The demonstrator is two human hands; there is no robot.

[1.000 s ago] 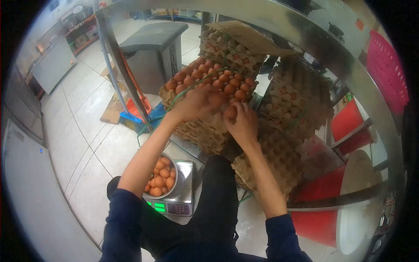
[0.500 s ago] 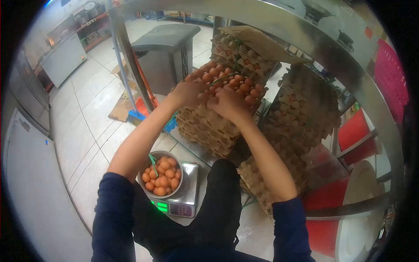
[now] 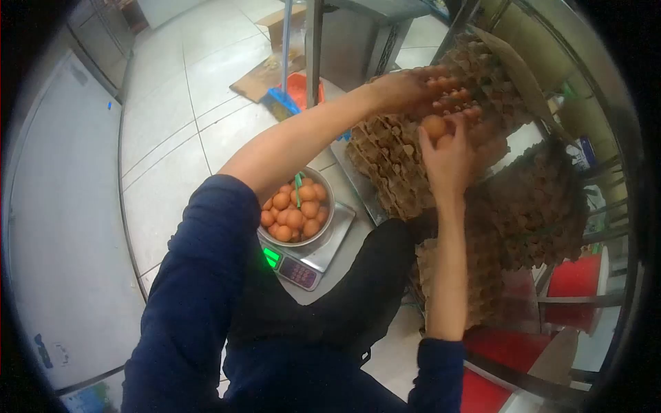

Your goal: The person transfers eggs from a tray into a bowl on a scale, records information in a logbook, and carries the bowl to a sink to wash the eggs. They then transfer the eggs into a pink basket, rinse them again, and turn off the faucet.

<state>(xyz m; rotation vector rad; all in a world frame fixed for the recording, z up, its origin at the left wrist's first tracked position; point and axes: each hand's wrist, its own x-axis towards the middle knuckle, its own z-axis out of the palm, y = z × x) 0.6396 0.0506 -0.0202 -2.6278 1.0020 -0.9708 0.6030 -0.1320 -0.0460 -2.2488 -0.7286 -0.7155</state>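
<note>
Brown eggs [image 3: 451, 93] fill the top tray of a stack of cardboard egg trays [image 3: 389, 162]. My right hand [image 3: 446, 155] holds eggs, one of them showing between thumb and fingers, at the near edge of the top layer. Over the far left side of that layer lies my left hand [image 3: 403, 89], smeared, its fingers hidden among the eggs. A metal bowl [image 3: 329, 206] heaped with brown eggs and a green strip stands on a scale [image 3: 330, 241] with a lit green display.
More egg trays [image 3: 533, 206] are stacked at the right, beside red buckets [image 3: 578, 289]. Metal rack posts [image 3: 313, 55] rise near the left of the stack. A white cabinet [image 3: 76, 220] stands at the far left. My knees are beside the scale.
The view has turned, shifting the bowl and trays. My right hand now has eggs in its grip; my left hand has moved apart from it, toward the tray's far left side.
</note>
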